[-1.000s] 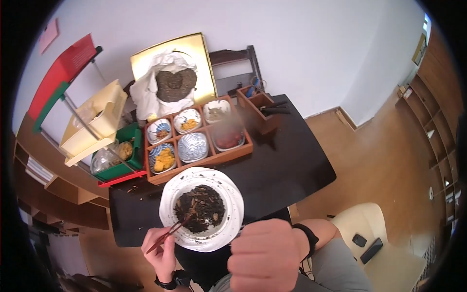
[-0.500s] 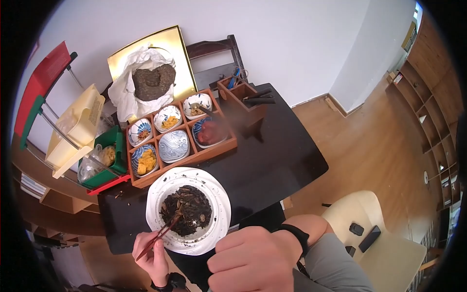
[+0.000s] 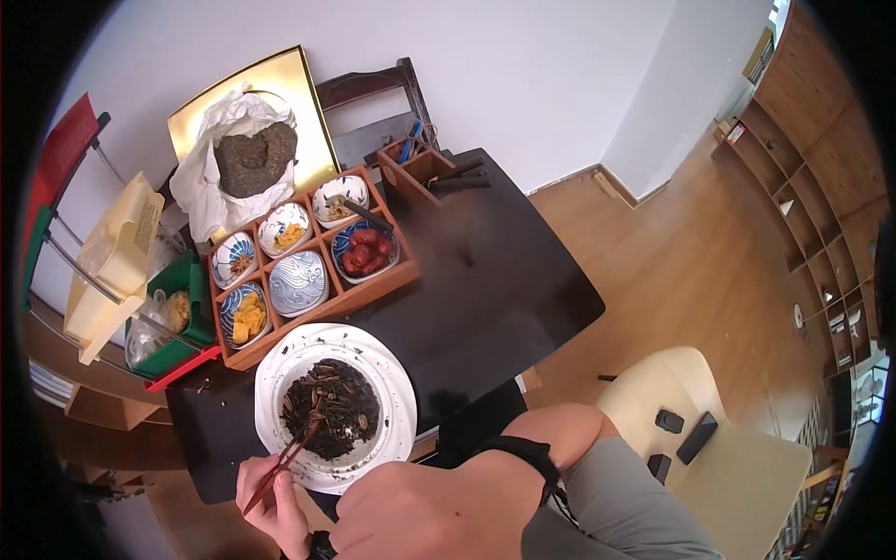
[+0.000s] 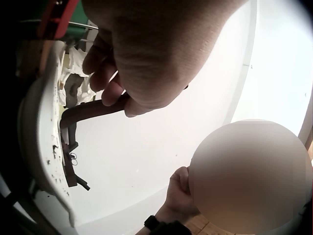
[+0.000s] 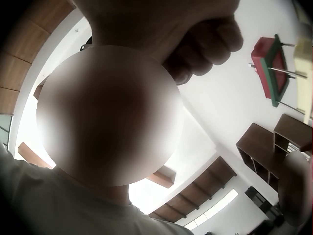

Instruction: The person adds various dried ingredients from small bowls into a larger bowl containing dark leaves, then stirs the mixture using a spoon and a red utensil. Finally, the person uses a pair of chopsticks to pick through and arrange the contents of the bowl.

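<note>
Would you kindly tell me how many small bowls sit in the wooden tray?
6 small bowls in the wooden tray: back row at left, middle and right; front row at left, middle and right.

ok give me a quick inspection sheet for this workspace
surface: black table, dark crumbs near the plate
job's things: white plate piled with dark dried leaves; chopsticks tips in the pile
clutter: wooden tray of six small bowls, some with yellow or red contents; wooden tool holder; dark cake on white paper; green box
hands: left hand holds the chopsticks; right hand fisted, holds nothing visible
cables: nothing seen
surroundings: wood floor, cream chair with dark small items, wall shelves
</note>
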Tool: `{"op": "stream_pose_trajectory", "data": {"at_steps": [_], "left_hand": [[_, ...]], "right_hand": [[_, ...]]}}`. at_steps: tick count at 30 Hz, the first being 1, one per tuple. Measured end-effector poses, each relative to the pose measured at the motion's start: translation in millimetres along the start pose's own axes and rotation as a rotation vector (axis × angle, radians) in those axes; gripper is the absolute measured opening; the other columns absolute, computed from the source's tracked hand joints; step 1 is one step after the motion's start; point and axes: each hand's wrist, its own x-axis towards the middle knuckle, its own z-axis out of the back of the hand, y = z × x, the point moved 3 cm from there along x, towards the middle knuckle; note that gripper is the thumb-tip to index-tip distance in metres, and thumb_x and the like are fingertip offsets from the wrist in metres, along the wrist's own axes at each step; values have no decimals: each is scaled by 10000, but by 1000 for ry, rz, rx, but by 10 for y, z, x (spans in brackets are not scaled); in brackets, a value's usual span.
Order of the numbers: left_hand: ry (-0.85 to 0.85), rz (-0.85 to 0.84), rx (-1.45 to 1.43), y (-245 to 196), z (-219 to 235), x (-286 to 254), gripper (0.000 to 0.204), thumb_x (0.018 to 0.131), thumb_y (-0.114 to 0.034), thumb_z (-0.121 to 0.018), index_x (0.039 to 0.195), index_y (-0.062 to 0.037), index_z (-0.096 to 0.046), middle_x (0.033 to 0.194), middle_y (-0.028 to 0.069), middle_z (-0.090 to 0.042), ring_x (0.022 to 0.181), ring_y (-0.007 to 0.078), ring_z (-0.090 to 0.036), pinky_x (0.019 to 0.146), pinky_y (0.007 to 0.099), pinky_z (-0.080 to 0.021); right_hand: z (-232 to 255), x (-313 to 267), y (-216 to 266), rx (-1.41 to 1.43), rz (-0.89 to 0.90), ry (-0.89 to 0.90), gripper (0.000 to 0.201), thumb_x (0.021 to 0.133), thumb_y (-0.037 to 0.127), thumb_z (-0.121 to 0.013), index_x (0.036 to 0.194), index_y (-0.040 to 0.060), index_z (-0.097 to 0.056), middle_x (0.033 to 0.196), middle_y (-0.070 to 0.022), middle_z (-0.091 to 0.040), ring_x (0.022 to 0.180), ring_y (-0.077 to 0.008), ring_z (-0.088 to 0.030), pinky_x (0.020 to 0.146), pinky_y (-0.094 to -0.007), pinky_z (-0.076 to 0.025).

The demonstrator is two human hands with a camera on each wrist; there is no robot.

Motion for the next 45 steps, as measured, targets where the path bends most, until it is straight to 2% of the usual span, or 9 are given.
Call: {"op": "stream_pose_trajectory", "data": {"at_steps": [5, 10, 15, 18, 26, 32, 37, 40, 45], "left_hand": [[3, -13, -10, -55, 2, 44, 205, 919, -124, -709, 1024, 48, -671, 875, 102, -607, 741, 162, -555, 648, 268, -429], [42, 20, 60, -196, -24, 170, 165, 817, 0, -719, 972, 49, -691, 812, 122, -638, 698, 184, -600, 620, 279, -469], [242, -272, 269, -542, -97, 540, 239, 684, 8, -759, 917, -15, -711, 774, 93, -654, 647, 286, -622, 591, 363, -485], [402, -489, 356, -741, -154, 782, 240, 679, -38, -770, 904, -17, -688, 764, 85, -620, 651, 285, -610, 585, 381, -483], [379, -516, 352, -613, -318, 1304, 241, 747, -91, -774, 952, -14, -672, 765, 103, -587, 687, 299, -607, 609, 394, -484], [100, 148, -179, 296, -12, 1758, 180, 978, -137, -678, 1099, -4, -685, 756, -15, -628, 661, 59, -561, 603, 252, -459], [71, 245, -326, 927, -123, 1803, 310, 1034, -175, -610, 749, -54, -607, 615, -51, -510, 564, 32, -432, 520, 217, -333], [24, 315, -650, 1086, -154, 1727, 363, 1019, -138, -625, 677, -95, -511, 599, -63, -462, 517, 27, -358, 472, 229, -254], [-38, 293, -652, 1152, -95, 1683, 423, 1021, -129, -607, 656, -132, -393, 583, -67, -350, 468, 37, -261, 439, 244, -183]], "right_hand": [[-133, -106, -162, 8, -28, -88, 538, 939, 559, -586, 658, 106, -523, 641, -47, -501, 514, -243, -551, 435, -350, -387], [53, -92, -425, -203, -273, -24, 441, 807, 281, -823, 622, 69, -483, 599, -48, -448, 466, -246, -476, 428, -374, -340], [-83, -156, -577, -349, -393, 230, 391, 793, 245, -811, 1082, 103, -589, 817, -45, -558, 738, -238, -627, 611, -360, -493], [-173, -284, -748, -427, -338, 279, 430, 780, 290, -835, 1128, 107, -664, 775, -30, -581, 657, -228, -619, 565, -340, -495], [114, -79, -1156, -582, -320, 239, 200, 850, 150, -767, 977, 67, -636, 752, -91, -616, 625, -263, -651, 549, -345, -507], [547, -363, -1852, 22, -831, -85, 136, 969, 130, -684, 972, 0, -645, 808, 33, -660, 717, -18, -565, 629, -218, -465], [554, -519, -1845, -34, -777, 54, 151, 965, 133, -696, 1027, -4, -700, 813, 17, -670, 713, -24, -557, 618, -214, -451], [642, -451, -1754, -233, -802, 156, 164, 953, 145, -710, 1010, -8, -700, 788, 9, -668, 710, -21, -555, 604, -215, -439], [565, -344, -1675, -328, -748, 140, 146, 936, 147, -716, 912, 8, -675, 717, -67, -680, 576, -110, -587, 547, -281, -446]]}}
